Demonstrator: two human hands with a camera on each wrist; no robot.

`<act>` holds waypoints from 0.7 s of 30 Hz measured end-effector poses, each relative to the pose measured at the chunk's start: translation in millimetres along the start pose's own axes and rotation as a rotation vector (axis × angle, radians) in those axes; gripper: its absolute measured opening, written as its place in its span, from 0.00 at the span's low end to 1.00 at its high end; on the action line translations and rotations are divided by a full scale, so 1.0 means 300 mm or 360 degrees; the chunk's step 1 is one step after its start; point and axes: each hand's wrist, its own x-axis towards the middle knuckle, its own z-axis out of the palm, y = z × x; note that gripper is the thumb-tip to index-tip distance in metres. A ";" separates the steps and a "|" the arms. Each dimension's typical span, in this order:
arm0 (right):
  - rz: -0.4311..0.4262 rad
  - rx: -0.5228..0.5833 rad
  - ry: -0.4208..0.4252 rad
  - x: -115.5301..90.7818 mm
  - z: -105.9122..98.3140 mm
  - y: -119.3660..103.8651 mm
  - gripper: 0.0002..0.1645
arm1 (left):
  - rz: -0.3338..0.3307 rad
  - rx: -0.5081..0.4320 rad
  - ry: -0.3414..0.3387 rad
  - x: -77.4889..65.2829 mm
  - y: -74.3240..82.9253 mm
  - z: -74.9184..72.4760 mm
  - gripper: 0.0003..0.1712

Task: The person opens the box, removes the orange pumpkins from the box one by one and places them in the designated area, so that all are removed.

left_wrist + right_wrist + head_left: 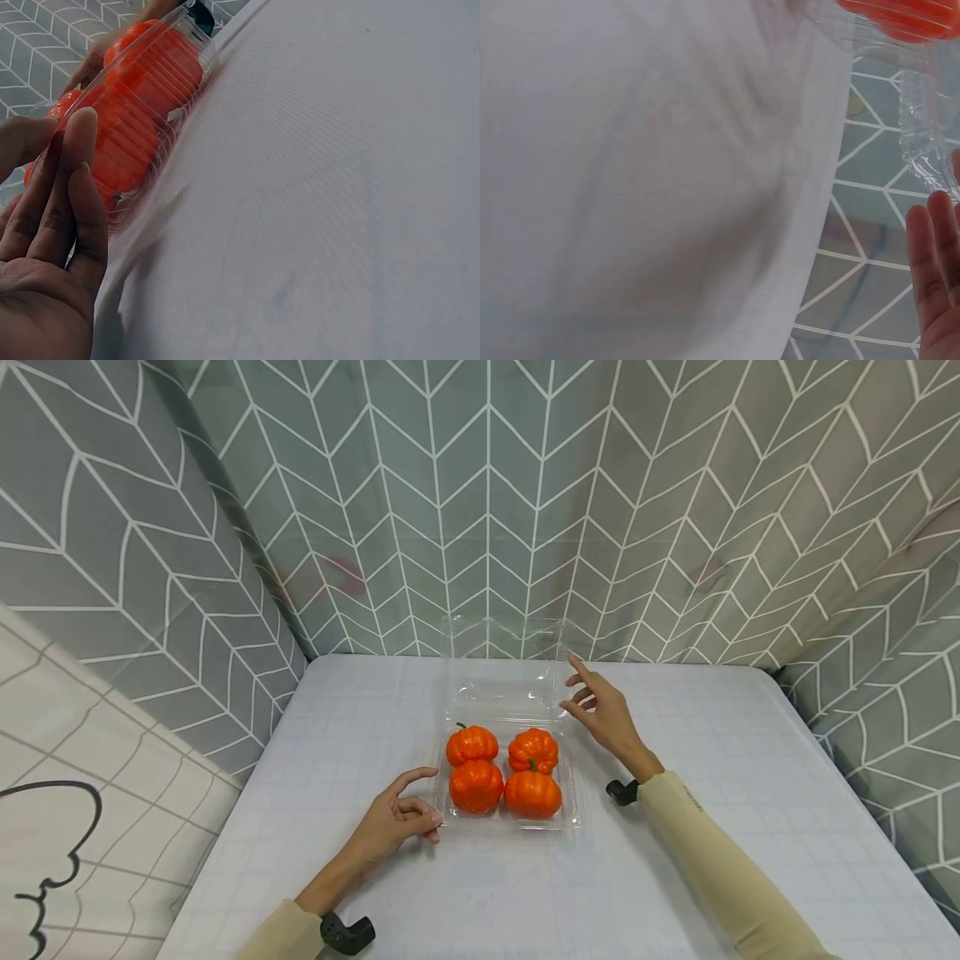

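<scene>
A clear plastic clamshell container (573, 793) sits on the table with several orange bell peppers (476, 786) in its base, some with a green stem showing. Its clear lid (504, 681) is swung back, away from the person. At the near left corner, the left hand (390, 822) pinches the container's rim between thumb and fingers; in the left wrist view, its fingertips (81, 124) overlap that rim. The right hand (603, 710) is beside the lid's right edge, index finger extended and thumb apart. Fairly straight fingers (928, 251) show below the lid edge in the right wrist view.
A white cloth covers the table (675, 877). Behind it and at both sides hang grey curtains (517, 510) with a white chevron pattern. Black bands (347, 935) circle both wrists, over or near beige sleeves (720, 852).
</scene>
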 end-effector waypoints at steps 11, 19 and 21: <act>0.0165 -0.0079 -0.0113 -0.013 0.019 0.027 0.45 | 0.0030 -0.0040 -0.0020 0.005 0.002 -0.001 0.44; 0.0287 -0.0085 -0.0174 -0.014 0.025 0.027 0.41 | 0.0041 -0.0087 -0.0061 0.003 -0.008 -0.009 0.41; 0.0322 -0.0076 -0.0192 -0.015 0.025 0.024 0.40 | 0.0046 -0.0093 -0.0075 0.001 -0.008 -0.009 0.41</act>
